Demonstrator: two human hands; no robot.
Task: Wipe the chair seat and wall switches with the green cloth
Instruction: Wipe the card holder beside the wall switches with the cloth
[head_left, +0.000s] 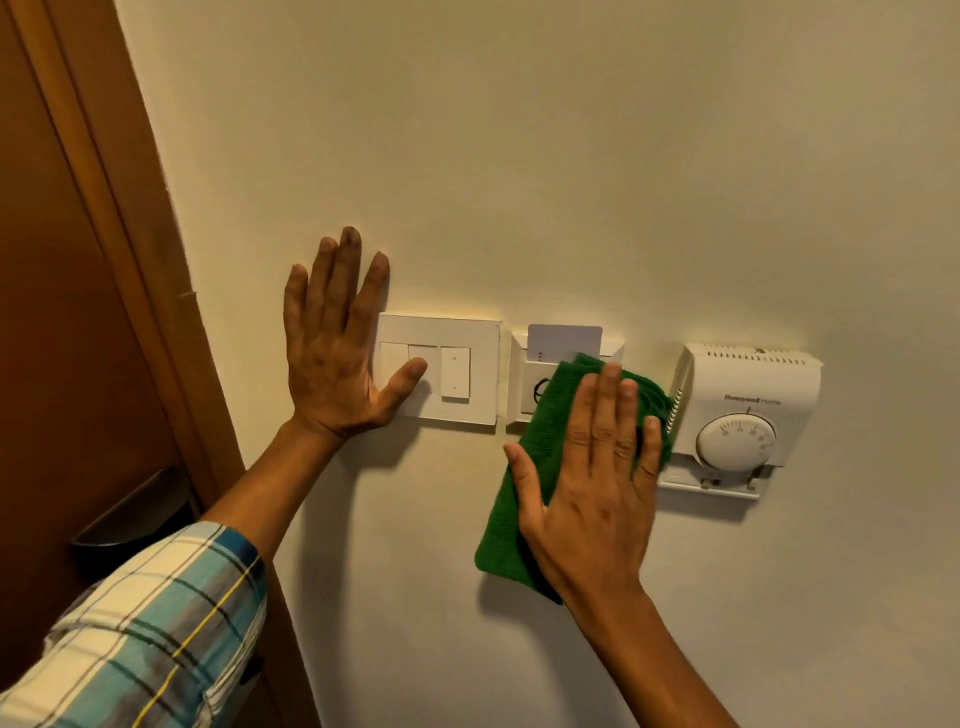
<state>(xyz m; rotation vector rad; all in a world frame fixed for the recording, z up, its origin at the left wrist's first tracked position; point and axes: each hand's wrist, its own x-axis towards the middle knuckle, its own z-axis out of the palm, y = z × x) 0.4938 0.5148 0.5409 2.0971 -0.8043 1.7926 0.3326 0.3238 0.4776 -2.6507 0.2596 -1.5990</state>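
My right hand (592, 483) presses the green cloth (540, 441) flat against the wall, fingers spread over it. The cloth covers the lower part of the white key-card holder (524, 374), which has a pale card (564, 338) standing in its slot. To its left is a white switch plate (457, 364) with three rocker switches. My left hand (337, 353) lies flat on the wall with fingers apart, its palm over the plate's left edge and its thumb on the switches. No chair is in view.
A white Honeywell thermostat (748, 410) with a round dial is mounted just right of the cloth. A brown wooden door and frame (104, 260) run down the left side, with a dark metal handle (135, 514) low down. The rest is bare cream wall (571, 156).
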